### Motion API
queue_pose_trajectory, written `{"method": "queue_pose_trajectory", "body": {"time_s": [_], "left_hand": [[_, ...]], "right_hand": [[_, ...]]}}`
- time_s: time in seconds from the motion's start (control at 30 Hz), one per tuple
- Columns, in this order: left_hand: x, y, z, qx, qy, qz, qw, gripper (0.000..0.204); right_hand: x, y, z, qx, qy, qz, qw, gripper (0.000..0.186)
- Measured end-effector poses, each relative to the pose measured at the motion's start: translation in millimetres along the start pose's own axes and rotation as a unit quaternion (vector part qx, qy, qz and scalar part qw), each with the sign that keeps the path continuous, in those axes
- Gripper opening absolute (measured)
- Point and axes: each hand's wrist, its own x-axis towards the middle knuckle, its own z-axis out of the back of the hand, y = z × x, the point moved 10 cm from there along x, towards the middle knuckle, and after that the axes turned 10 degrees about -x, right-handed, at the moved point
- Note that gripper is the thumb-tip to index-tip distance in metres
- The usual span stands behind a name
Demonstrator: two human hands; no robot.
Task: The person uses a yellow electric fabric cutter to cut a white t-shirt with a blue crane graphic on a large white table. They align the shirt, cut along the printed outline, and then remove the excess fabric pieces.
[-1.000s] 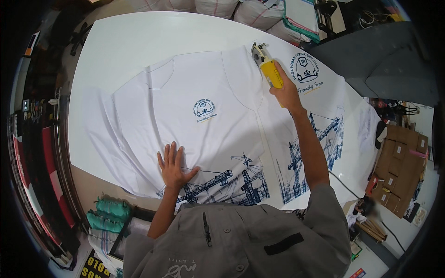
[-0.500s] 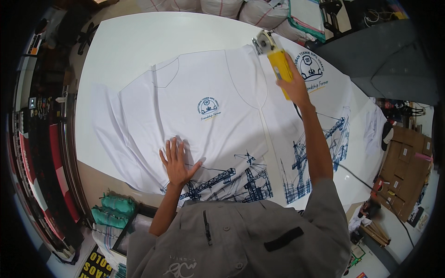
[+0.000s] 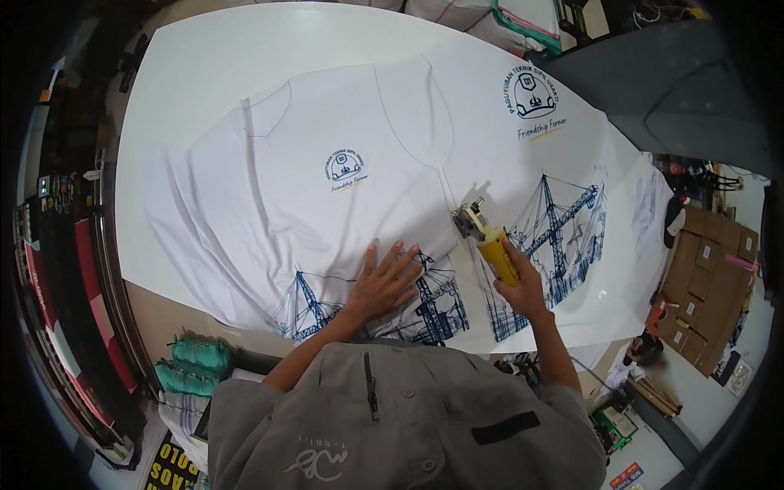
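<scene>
White printed fabric (image 3: 310, 204) lies spread on the white table (image 3: 188, 57), with thin lines drawn along the neck and armhole curves. Blue crane drawings run along its near edge, and a small emblem sits mid-panel. My left hand (image 3: 384, 286) rests flat on the fabric over the crane print, fingers spread. My right hand (image 3: 523, 282) grips the yellow body of an electric rotary cutter (image 3: 495, 249). The cutter's metal head is at the narrow gap between the left panel and the right printed panel (image 3: 563, 155). Where its blade meets the cloth is too small to tell.
Sacks (image 3: 453, 16) stand beyond the table's far edge. A dark grey surface (image 3: 653, 106) adjoins at the far right, with flattened cardboard (image 3: 706, 269) below it. Green bundles (image 3: 196, 359) lie at the lower left. The cutter's cord trails toward the lower right.
My right hand has brought the cutter from the far end of the fabric back toward me, to the gap near the crane print. My left hand has slid to the right across the cloth.
</scene>
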Motion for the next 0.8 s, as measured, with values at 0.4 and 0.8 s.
{"method": "queue_pose_trajectory", "body": {"time_s": [0.4, 0.8], "left_hand": [[-11, 7, 8, -0.002, -0.033, 0.009, 0.999, 0.055], [-12, 9, 3, 0.002, -0.023, 0.008, 1.0, 0.047]], "right_hand": [[26, 16, -9, -0.081, -0.06, 0.074, 0.992, 0.086], [132, 47, 29, -0.167, 0.015, 0.165, 0.972, 0.087]]}}
